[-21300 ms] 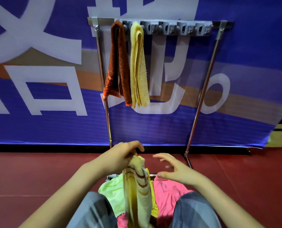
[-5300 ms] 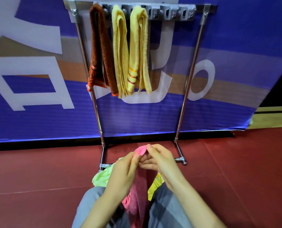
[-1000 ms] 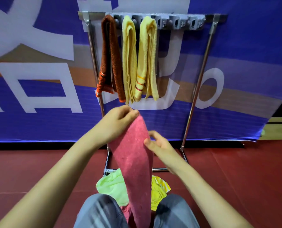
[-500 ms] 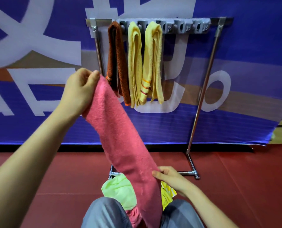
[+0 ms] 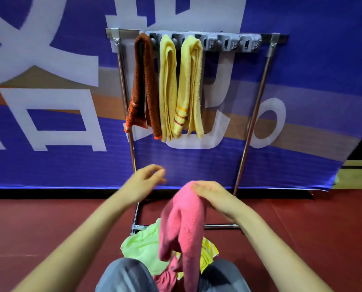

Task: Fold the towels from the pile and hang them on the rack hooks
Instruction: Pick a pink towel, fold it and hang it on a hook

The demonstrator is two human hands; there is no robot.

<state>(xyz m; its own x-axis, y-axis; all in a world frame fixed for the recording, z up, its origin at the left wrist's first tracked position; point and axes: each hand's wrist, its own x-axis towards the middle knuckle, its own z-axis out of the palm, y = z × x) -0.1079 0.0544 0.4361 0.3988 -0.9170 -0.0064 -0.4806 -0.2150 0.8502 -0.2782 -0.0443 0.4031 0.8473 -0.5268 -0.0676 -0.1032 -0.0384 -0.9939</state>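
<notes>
Right hand: the right hand (image 5: 217, 197) is holding the pink towel (image 5: 186, 224) up by its fold, with the fingers (image 5: 199, 187) lying across the top of the cloth; the thumb is hidden under it.
Pink towel: it is hanging doubled from that hand, both halves trailing down between the person's knees (image 5: 125, 277), which are in grey trousers.
Left hand: the left hand (image 5: 143, 182) is hovering to the left of the towel, apart from it, blurred, fingers loosely curled and gripping nothing.
Pile: a light green towel (image 5: 142, 247) is lying on the floor just beyond the knees, with a yellow cloth (image 5: 208, 250) peeking out to the right of the pink towel and more pink fabric (image 5: 166, 279) bunching near the knees.
Rack: the metal rack (image 5: 258, 102) is standing farther off, and its foot bar is passing behind the pile.
Hooks: the grey hook bar (image 5: 226, 42) is running across the top; a brown towel (image 5: 144, 85), a plain yellow towel (image 5: 168, 87) and a yellow striped towel (image 5: 191, 85) are hanging side by side on its left part.
Backdrop: a blue banner (image 5: 49, 169) with large white characters is standing behind the rack, above the red floor (image 5: 49, 218).
</notes>
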